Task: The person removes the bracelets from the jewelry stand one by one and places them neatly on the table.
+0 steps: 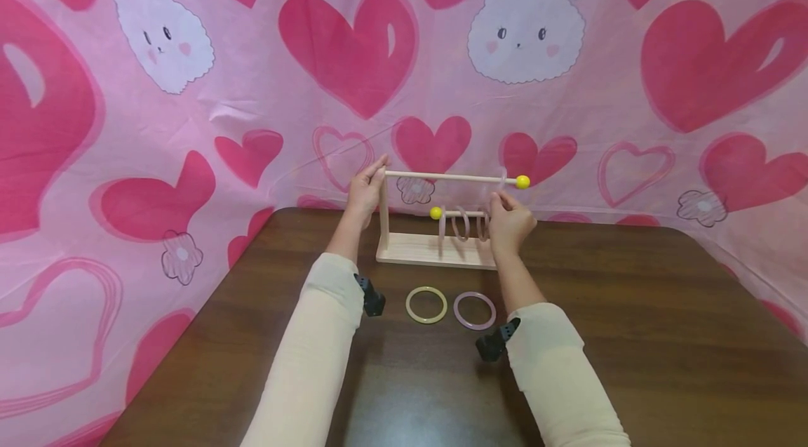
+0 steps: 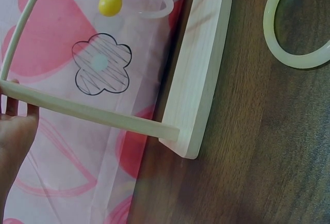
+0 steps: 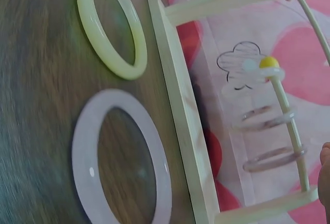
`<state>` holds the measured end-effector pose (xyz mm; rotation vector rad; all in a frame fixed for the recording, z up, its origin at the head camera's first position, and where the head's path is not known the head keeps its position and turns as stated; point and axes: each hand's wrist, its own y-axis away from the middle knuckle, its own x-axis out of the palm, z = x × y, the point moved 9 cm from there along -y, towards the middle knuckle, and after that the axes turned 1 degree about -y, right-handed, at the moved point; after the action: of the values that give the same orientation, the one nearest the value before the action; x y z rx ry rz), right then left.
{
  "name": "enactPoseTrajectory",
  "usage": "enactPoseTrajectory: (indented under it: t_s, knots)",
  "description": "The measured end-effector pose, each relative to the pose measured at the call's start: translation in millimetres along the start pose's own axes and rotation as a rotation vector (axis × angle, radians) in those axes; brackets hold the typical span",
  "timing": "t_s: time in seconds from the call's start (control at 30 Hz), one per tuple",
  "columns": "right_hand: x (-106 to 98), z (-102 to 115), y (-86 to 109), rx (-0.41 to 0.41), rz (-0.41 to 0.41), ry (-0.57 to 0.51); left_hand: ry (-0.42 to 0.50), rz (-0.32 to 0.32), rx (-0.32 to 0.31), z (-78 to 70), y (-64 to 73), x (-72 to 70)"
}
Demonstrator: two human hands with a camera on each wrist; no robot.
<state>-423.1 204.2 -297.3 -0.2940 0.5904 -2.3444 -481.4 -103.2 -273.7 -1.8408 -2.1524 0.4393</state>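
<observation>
A pale wooden display stand (image 1: pixel 410 248) with two rods stands towards the back of the table. My left hand (image 1: pixel 365 196) grips the top of its left post (image 2: pixel 87 109), where the upper rod (image 1: pixel 442 176) joins. Near that rod's yellow end ball (image 1: pixel 522 182), my right hand (image 1: pixel 513 226) pinches a pale translucent bangle (image 1: pixel 503 173) that encircles the rod. Three bangles hang on the lower rod (image 3: pixel 286 105), the one nearest its yellow ball (image 1: pixel 435 212) being whitish. The right post is mostly hidden behind my right hand in the head view.
In front of the stand, a pale yellow bangle (image 1: pixel 408 305) and a lilac bangle (image 1: pixel 456 311) lie flat on the brown wooden table (image 1: pixel 410 391). A pink cloth (image 1: pixel 442 103) with hearts and rabbits hangs right behind the table.
</observation>
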Motion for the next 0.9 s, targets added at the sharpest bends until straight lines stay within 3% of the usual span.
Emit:
enactPoseTrajectory:
  t_s: [0.33, 0.7, 0.9]
  knots:
    - [-13, -13, -11.7, 0.044, -0.026, -0.023, -0.008, 0.002, -0.002, 1.4, -0.4, 0.0]
    - [-27, -18, -19.7, 0.088, -0.049, -0.179, 0.018, 0.023, -0.004, 0.7, 0.8, 0.9]
    - [-42, -26, -28.5, 0.091, -0.075, -0.058, 0.024, 0.021, -0.005, -0.2, 0.5, 1.0]
